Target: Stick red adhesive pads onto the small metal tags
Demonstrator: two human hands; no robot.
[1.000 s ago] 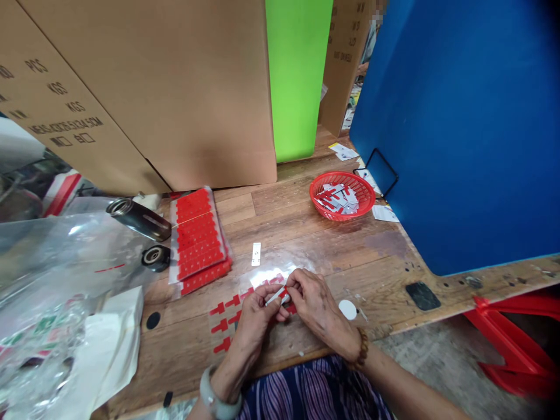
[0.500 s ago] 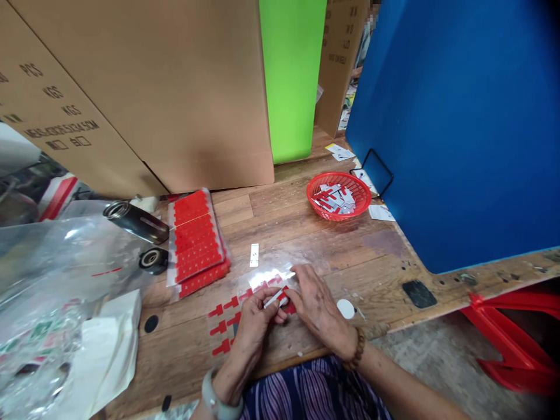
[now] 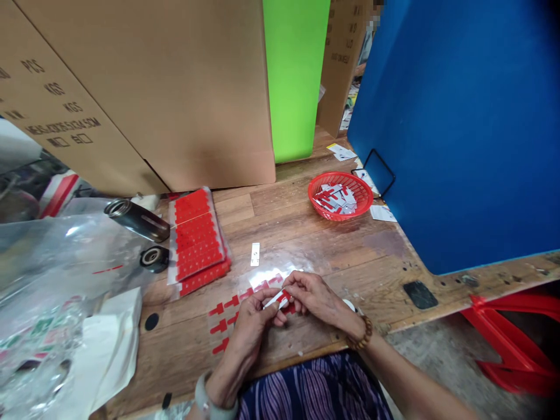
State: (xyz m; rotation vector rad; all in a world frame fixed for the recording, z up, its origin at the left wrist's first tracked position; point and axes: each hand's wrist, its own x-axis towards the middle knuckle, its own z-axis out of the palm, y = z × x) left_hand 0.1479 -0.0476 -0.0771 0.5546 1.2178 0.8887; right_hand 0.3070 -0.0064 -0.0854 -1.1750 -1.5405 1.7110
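My left hand (image 3: 254, 321) is closed on a small white card (image 3: 273, 299), pinched between thumb and fingers. A red sticker (image 3: 284, 294) sits at the card's right end. My right hand (image 3: 315, 296) has its fingertips pressed together on that red end. Beneath both hands lies a clear sheet of red T-shaped stickers (image 3: 217, 325), partly covered by them. Just beyond the sheet, a single white card (image 3: 255, 255) lies flat on the wooden table. Under my right wrist, a white round piece (image 3: 349, 304) is mostly hidden.
A red basket (image 3: 311, 201) of cards with red stickers stands at the back right. Stacked red sticker sheets (image 3: 196, 233) lie left, beside a dark flask (image 3: 140, 220) and its cap (image 3: 154, 258). Cardboard (image 3: 196, 93) and a blue panel (image 3: 459, 134) border the table.
My right hand has drawn its fingers together onto the red end of the card. Its wrist now covers more of the white round piece. The left hand keeps holding the card.
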